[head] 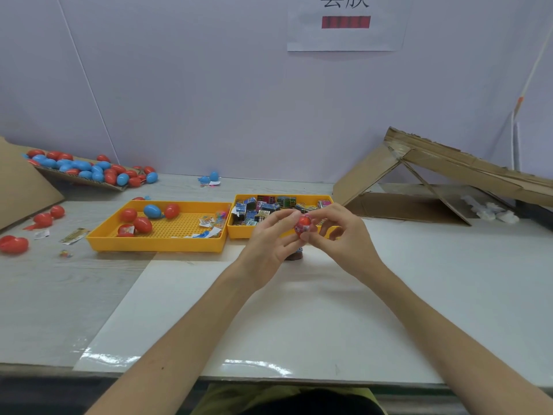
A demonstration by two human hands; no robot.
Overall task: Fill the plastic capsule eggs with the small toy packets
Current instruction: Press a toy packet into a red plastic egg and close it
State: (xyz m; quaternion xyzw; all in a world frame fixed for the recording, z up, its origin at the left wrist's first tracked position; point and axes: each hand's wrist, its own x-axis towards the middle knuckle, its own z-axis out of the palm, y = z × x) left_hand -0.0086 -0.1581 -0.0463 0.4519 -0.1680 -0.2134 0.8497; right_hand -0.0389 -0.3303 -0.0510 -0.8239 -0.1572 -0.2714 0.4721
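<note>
Your left hand (269, 247) and right hand (344, 238) meet above the white sheet (299, 310) and the near edge of the right yellow tray (239, 232). Between them they hold one red capsule egg (302, 224). The fingertips and thumb of each hand curl in and pinch it from either side, while the other fingers are loosely spread. A pale printed patch shows low on the egg, too small to read. The right yellow tray is heaped with small toy packets (260, 208), printed in blue, pink and green; their lettering is too fine to read and they overlap too much for you to count. The left yellow tray (155, 245) holds four red eggs, one blue egg (152, 211) and a few scraps of wrapper. On the table (45, 295) to your left lie three or so loose red eggs (43, 219). Behind them a cardboard flap (18, 187) carries a mixed pile of red and blue eggs (89, 169), too many to count. The paper sign (344, 37) on the wall bears two large Chinese characters cut off by the top edge, with a red bar beneath. A collapsed cardboard box (419, 175) leans at your right.
</note>
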